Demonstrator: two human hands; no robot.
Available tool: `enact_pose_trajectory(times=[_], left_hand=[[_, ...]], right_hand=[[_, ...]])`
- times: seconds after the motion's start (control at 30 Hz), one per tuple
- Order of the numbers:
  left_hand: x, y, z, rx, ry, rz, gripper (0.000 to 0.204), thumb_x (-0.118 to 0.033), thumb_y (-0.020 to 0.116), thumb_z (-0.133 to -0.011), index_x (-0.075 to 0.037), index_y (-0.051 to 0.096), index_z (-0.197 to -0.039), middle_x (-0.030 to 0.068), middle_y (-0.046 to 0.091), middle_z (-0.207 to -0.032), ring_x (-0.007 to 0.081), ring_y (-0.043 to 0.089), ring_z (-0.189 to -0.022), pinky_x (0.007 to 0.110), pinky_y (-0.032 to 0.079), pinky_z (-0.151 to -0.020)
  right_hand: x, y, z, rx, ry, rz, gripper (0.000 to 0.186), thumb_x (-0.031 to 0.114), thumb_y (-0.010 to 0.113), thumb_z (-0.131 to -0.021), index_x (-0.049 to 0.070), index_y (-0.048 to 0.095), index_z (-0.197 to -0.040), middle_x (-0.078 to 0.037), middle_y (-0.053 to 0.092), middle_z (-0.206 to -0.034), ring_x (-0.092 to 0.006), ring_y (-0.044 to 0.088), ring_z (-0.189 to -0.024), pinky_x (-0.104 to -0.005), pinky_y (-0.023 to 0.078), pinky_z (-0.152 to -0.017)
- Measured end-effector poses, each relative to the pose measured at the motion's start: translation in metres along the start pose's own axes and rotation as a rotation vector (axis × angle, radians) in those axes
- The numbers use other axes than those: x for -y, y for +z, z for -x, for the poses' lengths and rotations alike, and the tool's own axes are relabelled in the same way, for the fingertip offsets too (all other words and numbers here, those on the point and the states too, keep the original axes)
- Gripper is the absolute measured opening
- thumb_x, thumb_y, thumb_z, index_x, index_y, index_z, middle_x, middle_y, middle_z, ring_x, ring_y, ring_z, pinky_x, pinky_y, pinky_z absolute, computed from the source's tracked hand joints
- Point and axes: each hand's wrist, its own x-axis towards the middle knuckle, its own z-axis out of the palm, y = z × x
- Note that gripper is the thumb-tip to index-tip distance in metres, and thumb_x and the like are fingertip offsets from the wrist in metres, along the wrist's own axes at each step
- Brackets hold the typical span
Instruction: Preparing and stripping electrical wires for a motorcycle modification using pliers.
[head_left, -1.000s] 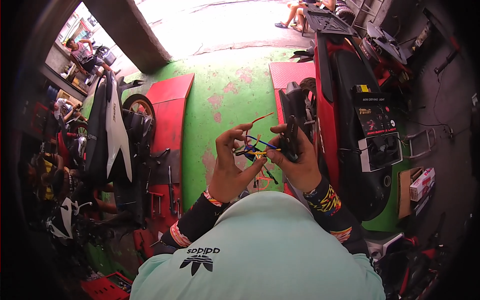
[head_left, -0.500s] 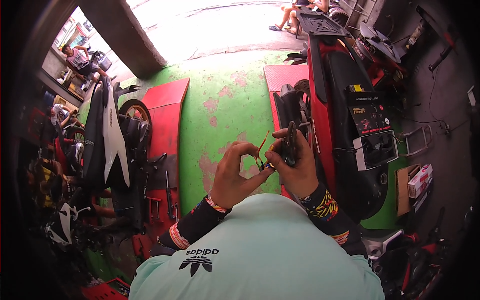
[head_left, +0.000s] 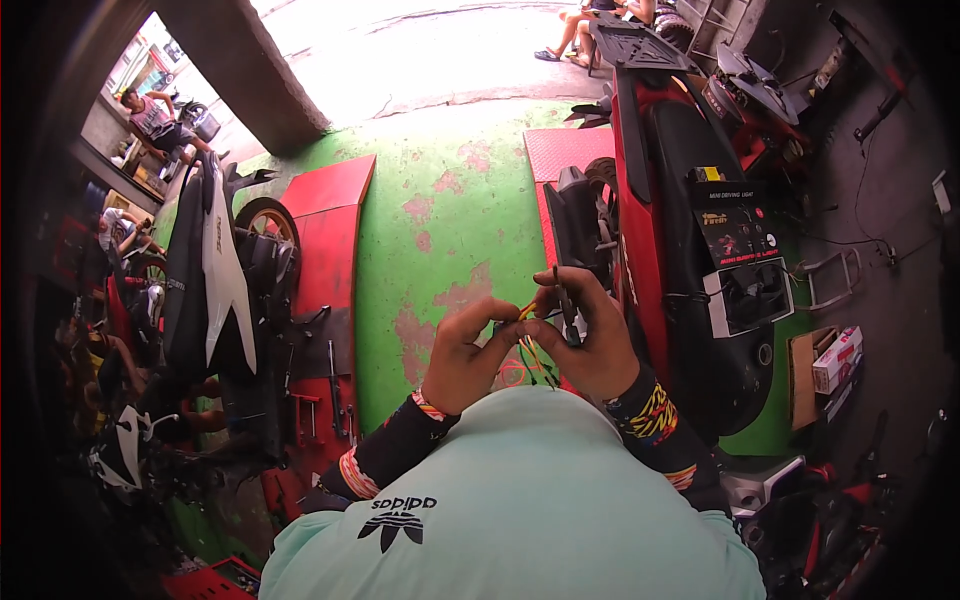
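Note:
Several thin wires, yellow, orange and dark, are bunched in front of my chest. My left hand pinches them between thumb and fingertips. Close beside it, my right hand has its thumb and fingers closed at the same bunch. A dark hand tool that looks like pliers is tucked among the right fingers; its jaws are hard to make out. Loose wire ends dangle below the fingertips toward my shirt.
To the right stands a red and black motorcycle with an open box on its seat. A white-and-black motorcycle stands left beside a red lift ramp holding tools. People sit in the background.
Both hands have drawn together at the wires. The orange wire that stuck up now lies across the fingertips, and more ends hang downward. The pliers have turned within my right hand.

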Motion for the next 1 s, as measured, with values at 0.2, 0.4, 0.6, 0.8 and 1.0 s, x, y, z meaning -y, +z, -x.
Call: enact_pose_trajectory(times=[0.2, 0.4, 0.6, 0.8, 1.0], left_hand=[[0.004, -0.003, 0.004, -0.092, -0.120, 0.371, 0.012, -0.002, 0.070, -0.096, 0.001, 0.070, -0.107, 0.0040, 0.069, -0.097, 0.0104, 0.061, -0.089, 0.027, 0.049, -0.076], [0.002, -0.002, 0.003, -0.027, -0.091, 0.352, 0.015, 0.002, 0.067, -0.096, 0.002, 0.071, -0.110, 0.0036, 0.067, -0.099, 0.0101, 0.062, -0.090, 0.025, 0.050, -0.077], [0.003, -0.003, 0.001, -0.022, -0.058, 0.310, 0.017, 0.005, 0.066, -0.096, 0.002, 0.071, -0.111, 0.0044, 0.066, -0.100, 0.0102, 0.063, -0.090, 0.024, 0.050, -0.074], [0.006, -0.004, -0.001, -0.025, -0.042, 0.320, 0.019, 0.007, 0.066, -0.095, 0.002, 0.072, -0.112, 0.0049, 0.065, -0.102, 0.0103, 0.063, -0.089, 0.023, 0.050, -0.074], [0.006, -0.005, -0.006, -0.017, -0.024, 0.323, 0.019, 0.008, 0.066, -0.094, 0.003, 0.072, -0.111, 0.0048, 0.065, -0.102, 0.0100, 0.063, -0.089, 0.023, 0.050, -0.073]], right_hand=[[-0.008, -0.022, 0.006, 0.072, -0.092, 0.358, 0.045, 0.007, 0.077, -0.081, 0.005, 0.059, -0.123, -0.013, 0.066, -0.097, -0.0325, 0.067, -0.087, -0.0428, 0.050, -0.078], [0.003, -0.019, 0.005, 0.133, -0.130, 0.568, 0.063, 0.008, 0.076, -0.074, 0.012, 0.061, -0.135, -0.011, 0.058, -0.083, -0.0323, 0.061, -0.076, -0.0453, 0.047, -0.070], [0.010, -0.015, 0.006, 0.143, -0.131, 0.619, 0.069, 0.010, 0.076, -0.075, 0.016, 0.061, -0.141, -0.011, 0.055, -0.080, -0.0304, 0.060, -0.073, -0.0445, 0.046, -0.064], [0.010, -0.015, 0.003, 0.152, -0.109, 0.638, 0.070, 0.011, 0.077, -0.075, 0.018, 0.060, -0.143, -0.010, 0.054, -0.078, -0.0298, 0.059, -0.071, -0.0440, 0.046, -0.064], [0.003, -0.013, 0.000, 0.147, -0.119, 0.614, 0.068, 0.013, 0.076, -0.077, 0.019, 0.060, -0.143, -0.010, 0.054, -0.078, -0.0299, 0.059, -0.070, -0.0437, 0.047, -0.065]])
